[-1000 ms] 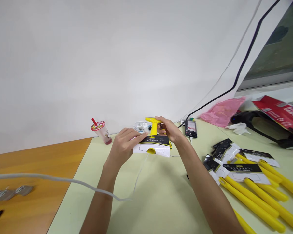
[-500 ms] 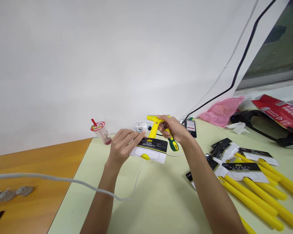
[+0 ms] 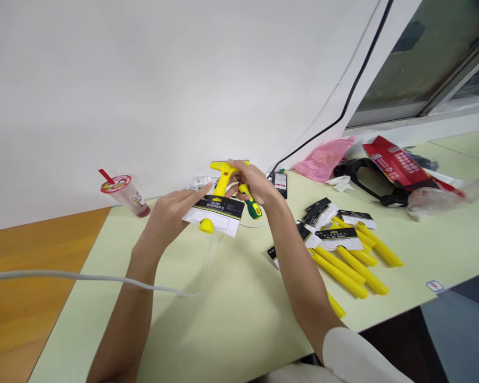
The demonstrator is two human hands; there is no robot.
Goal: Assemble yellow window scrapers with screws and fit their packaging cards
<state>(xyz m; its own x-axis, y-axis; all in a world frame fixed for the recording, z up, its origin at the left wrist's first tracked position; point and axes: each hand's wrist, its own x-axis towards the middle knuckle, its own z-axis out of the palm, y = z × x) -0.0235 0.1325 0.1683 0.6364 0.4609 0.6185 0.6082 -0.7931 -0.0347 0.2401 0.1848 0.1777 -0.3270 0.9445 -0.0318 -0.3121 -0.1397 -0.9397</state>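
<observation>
A yellow scraper (image 3: pixel 222 185) with a T-shaped head is held up over the table, its handle end (image 3: pixel 206 226) poking through a black-and-white header card (image 3: pixel 229 226). My left hand (image 3: pixel 167 213) grips the card and handle from the left; its thumb is hidden. At the scraper's head, my right hand (image 3: pixel 257 183) is closed with fingers on the edge. The same hand also keeps a screwdriver with a green-and-yellow handle (image 3: pixel 254 209), pointing down toward me; its shaft is hidden by the fingers.
Several carded yellow scrapers (image 3: pixel 343 271) lie heaped on the right. A drink cup (image 3: pixel 130 199) with a red straw stands at the left. Along the back are a phone (image 3: pixel 280 182), a pink bag (image 3: pixel 323 159) and a black frame-like object (image 3: pixel 367 181). A pale cable (image 3: pixel 104 277) crosses the left foreground.
My view has swung right, so the table's contents appear farther left and the right edge shows. The scraper tilts so that its rounded handle end shows more. Both hands keep their holds.
</observation>
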